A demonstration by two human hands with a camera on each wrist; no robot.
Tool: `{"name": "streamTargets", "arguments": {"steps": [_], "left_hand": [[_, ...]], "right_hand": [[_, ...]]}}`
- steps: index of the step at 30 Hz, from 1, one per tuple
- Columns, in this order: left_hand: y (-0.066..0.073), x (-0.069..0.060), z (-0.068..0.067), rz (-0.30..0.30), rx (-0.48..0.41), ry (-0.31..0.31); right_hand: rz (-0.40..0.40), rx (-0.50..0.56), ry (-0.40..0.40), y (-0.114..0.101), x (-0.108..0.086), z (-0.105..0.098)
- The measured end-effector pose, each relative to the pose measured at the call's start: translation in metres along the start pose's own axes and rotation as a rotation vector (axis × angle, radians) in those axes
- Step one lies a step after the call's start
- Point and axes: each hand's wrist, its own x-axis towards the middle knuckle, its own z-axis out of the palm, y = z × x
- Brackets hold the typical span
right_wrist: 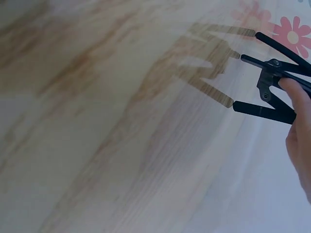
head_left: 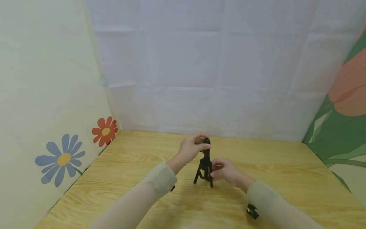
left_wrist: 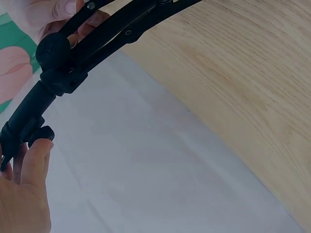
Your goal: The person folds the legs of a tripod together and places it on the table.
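Observation:
A black mini tripod (head_left: 205, 163) stands upright on the wooden table, its legs spread apart. At its top my left hand (head_left: 191, 148) holds the head part between thumb and fingers. In the left wrist view the left thumb touches a small round knob (left_wrist: 42, 136) on the tripod's neck. Lower down, my right hand (head_left: 227, 171) grips the tripod at a leg. The right wrist view has the right thumb (right_wrist: 294, 92) against the leg braces (right_wrist: 266, 85), with fingers partly hidden behind. The feet meet their own reflections on the tabletop.
The wood-grain table (head_left: 137, 165) is glossy. A creased white cloth (head_left: 183, 79) hangs behind it. Flower-printed panels stand at the left (head_left: 63, 95) and right (head_left: 343, 127). A small black piece (head_left: 252, 211) sits at my right sleeve.

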Motion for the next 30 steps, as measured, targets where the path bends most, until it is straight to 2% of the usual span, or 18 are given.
{"name": "streamTargets", "arguments": {"steps": [5, 13, 22, 25, 30], "left_hand": [[-0.002, 0.004, -0.002, -0.004, -0.038, -0.008], [-0.008, 0.014, -0.009, -0.003, -0.173, -0.048], [-0.021, 0.027, -0.009, -0.034, -0.265, -0.016], [-0.025, 0.029, -0.007, -0.036, -0.272, -0.014], [-0.026, 0.032, -0.004, -0.031, -0.221, -0.015]], "right_hand": [[0.002, 0.007, 0.028, -0.001, 0.0, 0.001], [0.015, -0.001, 0.083, -0.006, 0.002, 0.006], [0.038, -0.025, 0.133, -0.007, 0.007, 0.015], [0.049, -0.012, 0.143, -0.007, 0.008, 0.019], [0.095, -0.001, 0.198, -0.01, 0.008, 0.024]]}}
